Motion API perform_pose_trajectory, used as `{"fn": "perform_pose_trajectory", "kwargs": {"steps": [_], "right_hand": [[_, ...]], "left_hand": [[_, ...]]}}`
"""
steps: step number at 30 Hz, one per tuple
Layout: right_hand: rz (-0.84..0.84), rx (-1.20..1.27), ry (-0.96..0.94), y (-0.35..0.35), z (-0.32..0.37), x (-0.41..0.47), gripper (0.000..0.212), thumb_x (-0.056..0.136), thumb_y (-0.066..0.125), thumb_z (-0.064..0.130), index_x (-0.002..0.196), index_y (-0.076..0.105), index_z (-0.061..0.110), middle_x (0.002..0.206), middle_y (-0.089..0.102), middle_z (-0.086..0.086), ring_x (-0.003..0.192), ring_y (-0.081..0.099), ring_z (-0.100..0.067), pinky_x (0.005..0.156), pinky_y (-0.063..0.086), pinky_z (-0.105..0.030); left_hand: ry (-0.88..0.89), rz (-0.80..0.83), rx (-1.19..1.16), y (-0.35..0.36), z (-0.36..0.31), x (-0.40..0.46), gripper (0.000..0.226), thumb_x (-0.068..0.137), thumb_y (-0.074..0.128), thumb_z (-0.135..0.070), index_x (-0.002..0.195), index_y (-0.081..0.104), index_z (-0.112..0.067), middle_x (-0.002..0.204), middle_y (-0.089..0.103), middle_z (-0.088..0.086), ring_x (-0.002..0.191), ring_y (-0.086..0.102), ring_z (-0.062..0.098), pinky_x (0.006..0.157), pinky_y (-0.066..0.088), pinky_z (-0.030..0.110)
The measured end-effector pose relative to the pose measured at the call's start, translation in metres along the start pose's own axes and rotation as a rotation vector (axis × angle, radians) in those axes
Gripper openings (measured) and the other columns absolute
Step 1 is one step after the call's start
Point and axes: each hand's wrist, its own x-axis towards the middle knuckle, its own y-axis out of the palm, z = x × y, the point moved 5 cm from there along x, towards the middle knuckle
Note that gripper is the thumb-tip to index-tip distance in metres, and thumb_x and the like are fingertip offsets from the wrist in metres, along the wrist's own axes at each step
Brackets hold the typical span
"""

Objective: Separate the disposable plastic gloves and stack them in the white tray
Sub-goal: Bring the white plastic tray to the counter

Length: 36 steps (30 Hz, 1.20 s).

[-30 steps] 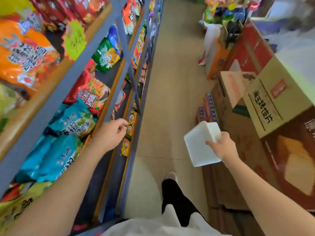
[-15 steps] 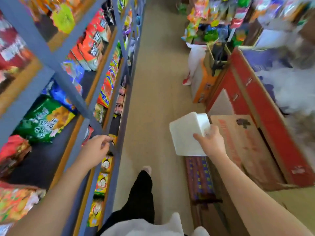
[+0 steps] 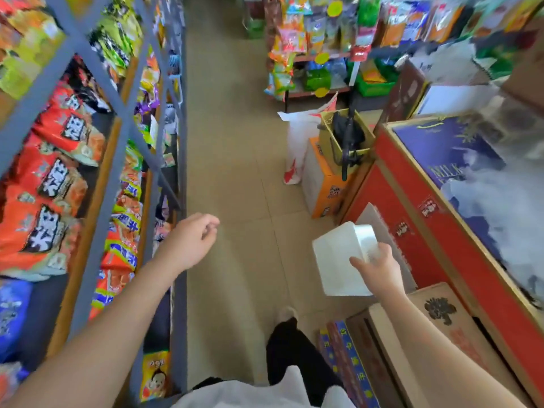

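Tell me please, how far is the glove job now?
Done: nothing visible. In hand: the right hand carries the white tray down the shop aisle; the left hand holds nothing. Left: no gloves are clearly in view, so separating and stacking remain.

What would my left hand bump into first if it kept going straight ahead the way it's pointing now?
Probably nothing close: the left hand, loosely curled and holding nothing, points up the beige tiled aisle floor, just right of the grey metal shelf rack. Depth is unclear, so it could graze that rack.

"MILK" on blue carton [image 3: 447, 148]
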Motion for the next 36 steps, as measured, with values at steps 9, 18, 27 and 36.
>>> {"fn": "perform_pose_trajectory", "kwargs": {"steps": [9,18,27,36], "right_hand": [[-0.120,0.096,0.069,-0.058,0.075,0.193,0.060,0.080,0.069,0.030,0.128,0.036,0.013,0.109,0.053,-0.006,0.093,0.053,-0.026,0.076,0.048,-0.040],[-0.387,0.364,0.081,-0.152,0.126,0.327,0.059,0.067,0.071,0.040,0.115,0.045,0.015,0.101,0.053,0.001,0.091,0.052,-0.023,0.077,0.043,-0.038],[-0.671,0.617,0.351,-0.205,0.098,0.405,0.040,0.080,0.070,0.028,0.111,0.046,0.017,0.102,0.056,-0.003,0.089,0.059,-0.026,0.068,0.055,-0.045],[-0.888,0.678,0.422,-0.242,0.048,0.421,0.039,0.074,0.070,0.033,0.105,0.050,0.021,0.093,0.058,0.003,0.085,0.057,-0.021,0.077,0.047,-0.038]], "left_hand": [[0.130,0.063,-0.046,0.028,-0.078,0.247,0.022,0.092,0.050,-0.007,0.109,0.063,-0.005,0.101,0.062,0.008,0.084,0.056,0.018,0.068,0.029,0.017],[0.275,0.266,0.012,0.094,-0.148,0.472,0.018,0.087,0.054,-0.006,0.101,0.066,-0.009,0.096,0.066,0.009,0.080,0.058,0.022,0.077,0.048,0.032],[0.621,0.450,0.075,0.123,-0.315,0.641,0.028,0.096,0.044,-0.020,0.120,0.058,-0.018,0.112,0.062,0.000,0.097,0.056,0.012,0.077,0.041,0.023],[0.831,0.620,0.028,0.181,-0.459,0.653,0.036,0.097,0.044,-0.026,0.133,0.044,-0.019,0.115,0.059,-0.004,0.093,0.054,0.010,0.078,0.042,0.021]]}}
